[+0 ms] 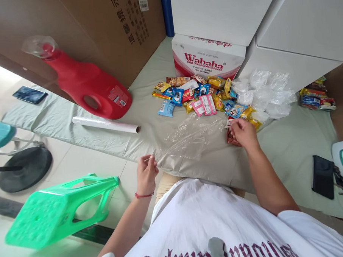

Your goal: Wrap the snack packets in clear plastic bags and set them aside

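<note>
A thin sheet of clear plastic film (193,137) lies wrinkled on the cloth-covered surface between my hands. My left hand (147,175), with a red string at the wrist, pinches the film's near left edge. Over by the snack pile, my right hand (245,134) has its fingers closed above a brown snack packet (233,139); what they grip, if anything, is hidden. Small wrapped snacks (187,94) lie heaped just beyond the film, among them pink packets (208,105) and a light blue packet (166,108).
Behind the snacks stands a Wahaha carton (208,60). Crumpled clear plastic (268,92) is piled at right, near a black phone-like object (323,177). Leftward are a white roll (106,125), a red jug (92,86), a phone (30,95) and, on the floor, a green stool (61,209).
</note>
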Demonstrator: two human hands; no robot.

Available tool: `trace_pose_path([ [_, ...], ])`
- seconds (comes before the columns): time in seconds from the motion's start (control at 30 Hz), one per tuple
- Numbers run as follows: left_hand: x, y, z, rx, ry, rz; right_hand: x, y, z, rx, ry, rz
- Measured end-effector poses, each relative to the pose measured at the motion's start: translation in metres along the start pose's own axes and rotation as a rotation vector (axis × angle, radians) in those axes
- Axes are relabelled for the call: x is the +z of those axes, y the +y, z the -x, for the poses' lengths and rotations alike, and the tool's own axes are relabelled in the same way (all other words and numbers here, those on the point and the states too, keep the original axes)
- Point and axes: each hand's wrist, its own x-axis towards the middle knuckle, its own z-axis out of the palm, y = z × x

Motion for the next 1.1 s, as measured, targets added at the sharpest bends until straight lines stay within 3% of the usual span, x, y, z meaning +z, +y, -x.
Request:
trace_pose_path([
  [0.07,-0.005,0.008,0.006,0.3,0.135,-0.153,0.016,0.012,0.03,0.168,-0.216,-0.135],
  [0.1,-0.002,0.014,0.006,0.454,0.119,-0.25,0.028,0.015,0.042,0.205,-0.302,-0.174],
  [0.2,0.029,0.037,-0.015,0.848,-0.188,-0.509,0.067,0.011,0.063,0.22,-0.356,-0.256],
  [0.3,0.077,0.049,-0.058,1.051,-0.508,-0.697,0.087,-0.005,0.064,0.235,-0.264,-0.376],
  [0.37,0.101,0.047,-0.084,1.055,-0.602,-0.861,0.079,-0.01,0.063,0.254,-0.274,-0.454],
  [0.43,0.111,0.037,-0.097,1.015,-0.605,-0.981,0.056,-0.006,0.065,0.311,-0.36,-0.51],
  [0.53,0.105,0.014,-0.087,0.975,-0.493,-1.031,0.015,0.014,0.072,0.426,-0.456,-0.536],
  [0.63,0.088,-0.003,-0.062,0.923,-0.361,-1.014,-0.013,0.038,0.079,0.456,-0.442,-0.451],
  [0.73,0.073,-0.006,-0.044,0.866,-0.291,-0.996,-0.029,0.05,0.078,0.341,-0.358,-0.217],
  [0.83,0.066,0.005,-0.036,0.879,-0.115,-0.968,-0.039,0.041,0.066,0.179,-0.132,0.01],
  [0.9,0.069,0.016,-0.034,0.959,-0.069,-0.933,-0.043,0.025,0.048,0.07,0.031,0.112],
  [1.0,0.09,0.025,-0.037,1.055,-0.219,-0.901,-0.034,-0.006,0.004,-0.105,0.141,0.234],
  [1.1,0.116,0.021,-0.049,1.001,-0.313,-0.964,-0.002,-0.033,-0.05,-0.173,0.03,0.375],
])
